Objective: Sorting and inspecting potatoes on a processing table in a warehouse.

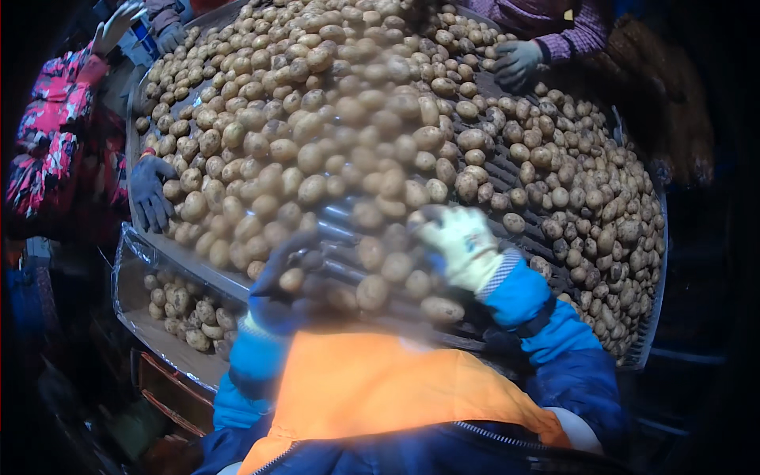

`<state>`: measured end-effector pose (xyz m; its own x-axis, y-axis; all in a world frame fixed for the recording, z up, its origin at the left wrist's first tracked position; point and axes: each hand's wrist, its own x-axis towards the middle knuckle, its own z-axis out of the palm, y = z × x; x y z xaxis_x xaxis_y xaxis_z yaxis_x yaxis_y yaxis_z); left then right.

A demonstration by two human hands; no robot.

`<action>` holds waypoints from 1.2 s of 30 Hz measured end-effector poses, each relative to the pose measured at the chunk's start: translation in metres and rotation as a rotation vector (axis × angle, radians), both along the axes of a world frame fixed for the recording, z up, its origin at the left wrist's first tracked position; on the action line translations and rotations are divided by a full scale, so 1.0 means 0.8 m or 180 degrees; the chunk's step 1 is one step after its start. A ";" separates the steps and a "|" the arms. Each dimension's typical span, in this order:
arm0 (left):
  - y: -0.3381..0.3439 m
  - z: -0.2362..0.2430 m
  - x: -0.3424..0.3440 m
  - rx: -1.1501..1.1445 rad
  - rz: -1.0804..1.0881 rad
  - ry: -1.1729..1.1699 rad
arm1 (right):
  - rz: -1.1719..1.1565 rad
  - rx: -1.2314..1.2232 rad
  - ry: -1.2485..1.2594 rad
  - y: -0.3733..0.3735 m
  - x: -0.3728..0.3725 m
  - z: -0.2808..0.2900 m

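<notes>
Between both hands on the slatted bed [339, 229] lie loose potatoes [372, 293], one oblong potato [442, 309] bodyward of the nearer right hand [461, 247], long axis roughly sideways; right fingers curled, left hand [271, 289] blurred, can't tell either grip.

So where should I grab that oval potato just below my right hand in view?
Best across the middle of the oval potato, probably from the right: it lies lengthwise left to right, another potato crowds its upper left, and your right hand is nearest.
</notes>
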<state>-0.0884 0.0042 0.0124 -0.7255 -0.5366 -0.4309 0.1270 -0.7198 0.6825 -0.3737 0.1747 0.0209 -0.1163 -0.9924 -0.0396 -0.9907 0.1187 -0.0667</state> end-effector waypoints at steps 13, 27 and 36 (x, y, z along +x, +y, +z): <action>0.013 -0.012 0.012 0.0691 0.0217 0.0496 | -0.0622 -0.0962 0.0346 -0.160 -0.069 0.020; 0.006 -0.046 0.063 0.0909 0.0031 0.1560 | -0.1535 0.0504 0.0800 -0.023 -0.177 0.003; 0.008 -0.053 0.055 0.0841 0.0404 0.1106 | -0.0712 0.0085 0.0257 -0.028 0.009 -0.007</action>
